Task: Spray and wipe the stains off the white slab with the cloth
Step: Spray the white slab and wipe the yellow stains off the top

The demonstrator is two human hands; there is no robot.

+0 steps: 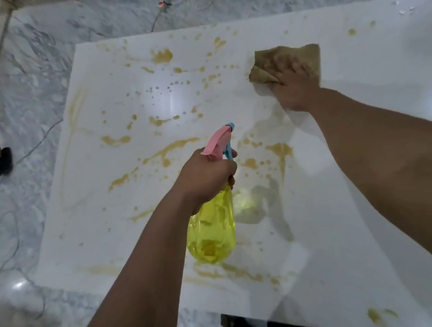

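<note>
The white slab [361, 154] lies flat and fills most of the view. Yellow-brown stains [161, 56] are spattered across its left and middle; the right side looks wet and mostly clean. My left hand [206, 175] grips the neck of a yellow spray bottle [211, 232] with a pink and blue trigger head, held above the slab's middle, nozzle pointing away from me. My right hand [295, 87] presses flat on a tan cloth [279, 58] at the slab's far right part; the hand is blurred.
Grey marbled floor [29, 99] surrounds the slab. Thin cables [39, 141] run over the floor on the left and at the back. A dark object [1, 163] sits at the left edge. Water droplets [159, 88] bead on the slab's middle.
</note>
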